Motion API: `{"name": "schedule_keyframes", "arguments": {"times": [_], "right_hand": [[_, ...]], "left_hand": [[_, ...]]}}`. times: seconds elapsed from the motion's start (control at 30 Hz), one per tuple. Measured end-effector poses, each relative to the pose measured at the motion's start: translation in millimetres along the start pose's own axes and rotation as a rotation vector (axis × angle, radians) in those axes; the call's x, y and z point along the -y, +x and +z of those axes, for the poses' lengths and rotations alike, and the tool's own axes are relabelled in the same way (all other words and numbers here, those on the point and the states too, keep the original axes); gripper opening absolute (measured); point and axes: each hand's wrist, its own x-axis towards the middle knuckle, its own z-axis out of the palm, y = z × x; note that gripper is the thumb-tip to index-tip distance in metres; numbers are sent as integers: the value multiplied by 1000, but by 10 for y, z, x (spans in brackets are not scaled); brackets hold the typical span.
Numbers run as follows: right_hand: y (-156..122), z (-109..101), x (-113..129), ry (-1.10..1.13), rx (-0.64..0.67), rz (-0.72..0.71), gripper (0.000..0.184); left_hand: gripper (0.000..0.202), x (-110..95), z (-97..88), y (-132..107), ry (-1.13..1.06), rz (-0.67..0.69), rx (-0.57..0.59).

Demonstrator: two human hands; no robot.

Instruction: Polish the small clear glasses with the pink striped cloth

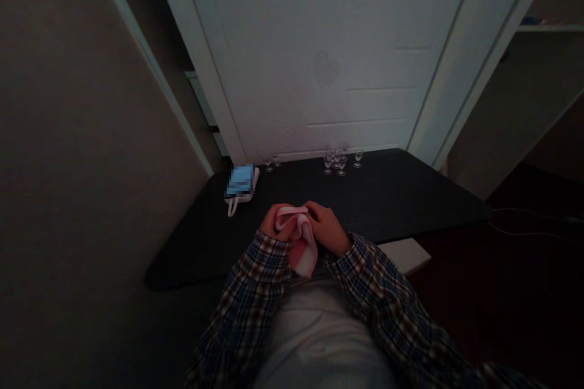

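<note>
The table (387, 200) begins at the left with a dark front corner, and its left edge slants away toward a white door panel (274, 73); near that edge sits a pale device with a blurred blue screen (240, 180), a light loop (232, 206) trailing from its near end. Just beyond its right side stands a pair of small stemmed glasses (268, 165), close to the panel. Nearer the body, the left hand (277, 223) is curled, its fingers closed on the left side of a pink-and-white cloth (303, 249), and of the two hands it is the nearer to the device. The cloth lies directly between the hands, bunched into folds at the top, its long axis running down toward the wearer's middle, the lower tip hanging by the table's near edge; whether that tip touches the table I cannot tell. The right hand (329, 230) pinches the cloth's upper right side, fingers bent inward and partly hidden. Beyond this hand, toward the panel, stands a cluster of stemmed glasses (342, 165), well apart from the cloth, with a lone glass (358, 158) just right of them. Dark tabletop stretches rightward from there to the far corner, while a white box (406, 255) shows beside the near edge, right of the right sleeve (378, 285).
</note>
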Motion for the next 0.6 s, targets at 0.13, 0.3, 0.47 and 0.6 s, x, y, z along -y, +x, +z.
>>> {"name": "schedule_keyframes", "arguments": {"times": [0.13, 0.3, 0.47, 0.6], "right_hand": [[-5, -1, 3, 25, -29, -4, 16], [-2, 8, -1, 73, -90, -2, 14], [0, 12, -11, 125, -139, 17, 13], [4, 7, 2, 131, -150, -4, 13]], "left_hand": [[21, -28, -4, -7, 18, -5, -32], [24, 16, 4, 18, 33, 6, -24], [26, 52, 19, 32, 26, 10, -12], [24, 46, 20, 29, 16, -2, -34]]}}
